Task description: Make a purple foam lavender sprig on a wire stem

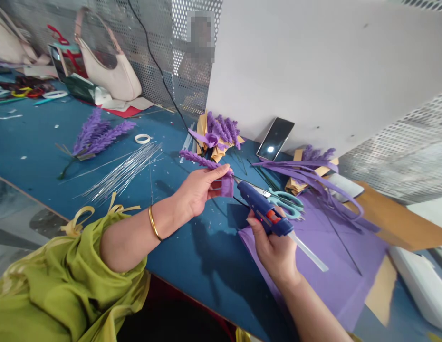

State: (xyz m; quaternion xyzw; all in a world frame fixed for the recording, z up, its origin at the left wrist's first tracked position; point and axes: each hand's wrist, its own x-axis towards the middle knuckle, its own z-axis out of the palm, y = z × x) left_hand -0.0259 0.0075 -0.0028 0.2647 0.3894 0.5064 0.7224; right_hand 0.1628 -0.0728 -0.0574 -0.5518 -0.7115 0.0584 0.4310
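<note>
Above the blue table my left hand (203,187) is closed on a purple flower stem (197,159), whose fringed part points to the left. A flat purple strip (227,184) hangs at the fingertips of that hand. My right hand (274,242) is wrapped round a blue glue gun (261,205) with an orange trigger and a clear glue stick out of its back. The gun's nozzle is close to the purple strip; whether they touch is not clear. Teal-handled scissors (287,203) lie just behind the gun.
Thin wires (124,173), a tape ring (142,138) and purple flowers (96,135) lie at the left. Behind are more flowers (223,130) and a phone (276,137). Purple sheets (324,256) and strips (313,173) are at the right. A black cord hangs down behind.
</note>
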